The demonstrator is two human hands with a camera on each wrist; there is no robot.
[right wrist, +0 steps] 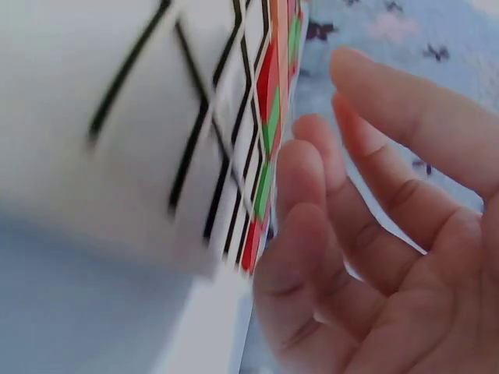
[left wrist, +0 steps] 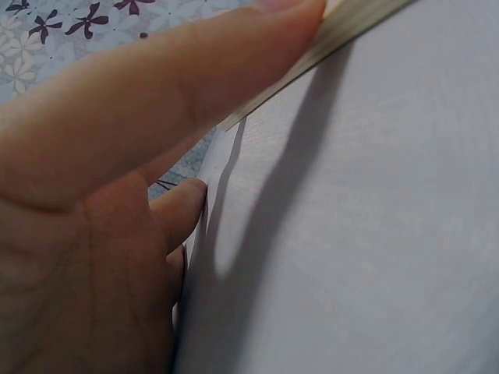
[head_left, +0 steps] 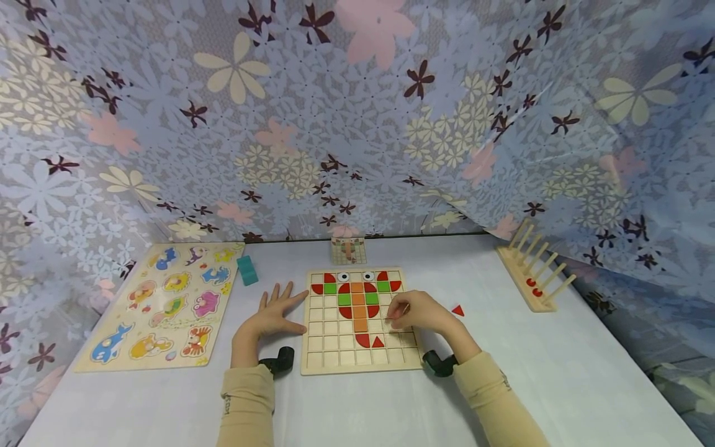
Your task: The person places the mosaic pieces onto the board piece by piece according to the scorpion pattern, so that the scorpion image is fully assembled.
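A wooden grid board [head_left: 329, 358] lies flat on the table, with red, green and orange pieces and two eye pieces forming a figure on it. My left hand [head_left: 274, 315] lies with fingers spread at its left side; the thumb [left wrist: 195, 86] touches the board's edge. Over the right part of the board is my right hand [head_left: 419, 311], its fingers [right wrist: 300, 241] loosely bent and no piece visible between them. A red quarter-round piece [head_left: 363, 340] sits low on the grid, beside a red triangle [head_left: 378, 342]. Another red triangle [head_left: 458, 310] lies right of the board.
A small pattern card [head_left: 349, 251] stands behind the board. Left are an animal puzzle board [head_left: 184, 298] and a teal block [head_left: 247, 270]. A wooden peg rack [head_left: 525, 282] with red beads [head_left: 534, 287] stands at the right, near the floral cloth [head_left: 357, 124].
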